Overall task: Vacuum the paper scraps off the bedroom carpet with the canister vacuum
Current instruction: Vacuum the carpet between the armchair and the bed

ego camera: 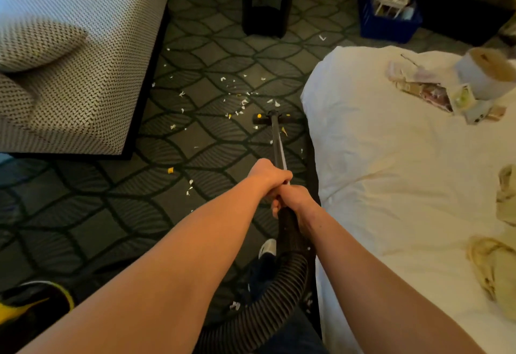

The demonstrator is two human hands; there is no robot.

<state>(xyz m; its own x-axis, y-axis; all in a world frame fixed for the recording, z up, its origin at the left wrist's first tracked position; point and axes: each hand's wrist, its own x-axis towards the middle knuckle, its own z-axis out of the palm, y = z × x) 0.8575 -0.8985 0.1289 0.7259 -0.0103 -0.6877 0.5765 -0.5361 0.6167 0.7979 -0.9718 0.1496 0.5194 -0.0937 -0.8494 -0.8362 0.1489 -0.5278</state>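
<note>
grip: left hand (269,174) and right hand (293,200) both curled round wand (276,141) | wand ran toward 12 o'clock to floor head (272,117) | paper scraps (243,102) lay on carpet (209,60) at 11 o'clock beyond it (left hand nearer)

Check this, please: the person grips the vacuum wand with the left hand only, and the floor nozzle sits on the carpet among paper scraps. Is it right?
Not only the left. The head view shows both hands gripping the vacuum wand: the left hand farther forward, the right hand behind it. The floor nozzle does sit on the carpet among paper scraps.
</note>
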